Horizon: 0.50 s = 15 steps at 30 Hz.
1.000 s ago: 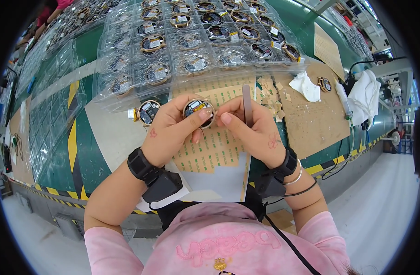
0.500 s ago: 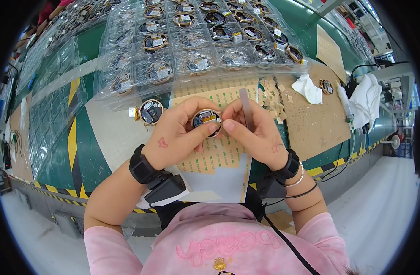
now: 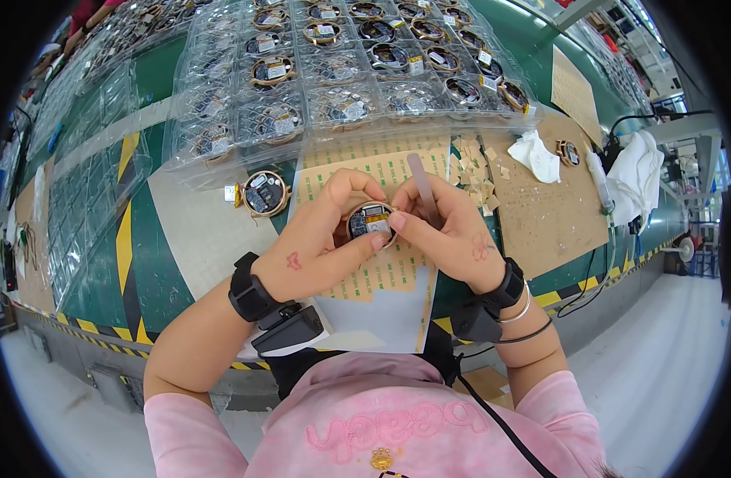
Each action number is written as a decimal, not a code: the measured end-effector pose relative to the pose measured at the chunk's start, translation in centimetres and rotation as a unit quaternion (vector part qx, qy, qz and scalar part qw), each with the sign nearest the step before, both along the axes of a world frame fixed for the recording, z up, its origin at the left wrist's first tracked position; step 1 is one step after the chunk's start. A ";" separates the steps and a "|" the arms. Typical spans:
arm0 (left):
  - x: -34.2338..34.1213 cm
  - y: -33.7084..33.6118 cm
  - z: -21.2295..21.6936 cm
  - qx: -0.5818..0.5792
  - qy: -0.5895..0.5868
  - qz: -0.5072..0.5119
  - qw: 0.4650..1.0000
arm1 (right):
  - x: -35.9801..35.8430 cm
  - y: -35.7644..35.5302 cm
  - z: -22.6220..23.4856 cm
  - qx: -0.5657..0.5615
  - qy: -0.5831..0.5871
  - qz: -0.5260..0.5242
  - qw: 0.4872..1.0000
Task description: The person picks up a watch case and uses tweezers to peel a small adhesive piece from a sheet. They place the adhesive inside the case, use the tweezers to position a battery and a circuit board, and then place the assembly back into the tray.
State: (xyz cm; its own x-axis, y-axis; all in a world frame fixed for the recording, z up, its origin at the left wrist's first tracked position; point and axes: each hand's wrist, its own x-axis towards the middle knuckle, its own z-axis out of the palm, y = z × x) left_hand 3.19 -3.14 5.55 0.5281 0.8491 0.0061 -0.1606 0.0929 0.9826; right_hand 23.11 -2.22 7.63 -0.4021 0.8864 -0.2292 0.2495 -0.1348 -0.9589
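Observation:
Between my hands is a round watch case (image 3: 361,229) with a gold rim, its inside facing up. Dark circuitry shows in it, along with a small white-labelled battery (image 3: 377,225). My left hand (image 3: 306,247) is closed around the case's left side, the thumb pressing near the battery. With its thumb and fingertips, my right hand (image 3: 453,235) pinches at the case's right edge. A flat, greyish translucent strip with a rounded end (image 3: 420,179) stands tucked in the right hand's fingers. Beneath both hands lies a tan sheet with green print (image 3: 341,284).
Beyond my hands, stacked clear plastic trays (image 3: 314,127) hold many watch cases. Another open watch case (image 3: 263,193) lies left, its battery folded out. Right are small tan paper scraps (image 3: 471,171), a brown board (image 3: 553,211), a white cloth (image 3: 534,156) and a cable.
The case has shifted slightly right and down with my hands. Its battery now shows a white label where a yellow and silver area showed before. The strip leans further left.

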 end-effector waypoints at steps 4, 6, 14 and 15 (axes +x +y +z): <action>-0.4 0.2 -0.4 0.021 0.026 -0.002 0.999 | -0.2 0.1 0.8 -0.003 -0.036 0.047 0.998; -0.6 0.3 -0.4 0.052 0.059 -0.024 0.997 | -0.3 0.1 0.6 -0.005 -0.061 0.072 0.996; -0.4 0.9 -1.4 0.197 0.090 0.001 0.976 | -0.9 0.1 -0.7 0.044 -0.057 0.070 0.995; -0.3 0.9 -1.7 0.239 0.086 0.025 0.967 | -1.1 0.0 -0.5 0.056 -0.068 0.057 0.994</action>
State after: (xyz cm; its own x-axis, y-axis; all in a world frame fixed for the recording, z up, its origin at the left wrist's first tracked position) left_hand 2.90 -2.28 3.89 0.5144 0.7955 0.3203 0.0168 -0.3827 0.9237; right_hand 22.00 -2.22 7.08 -0.4741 0.8596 -0.1907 0.3850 0.0076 -0.9229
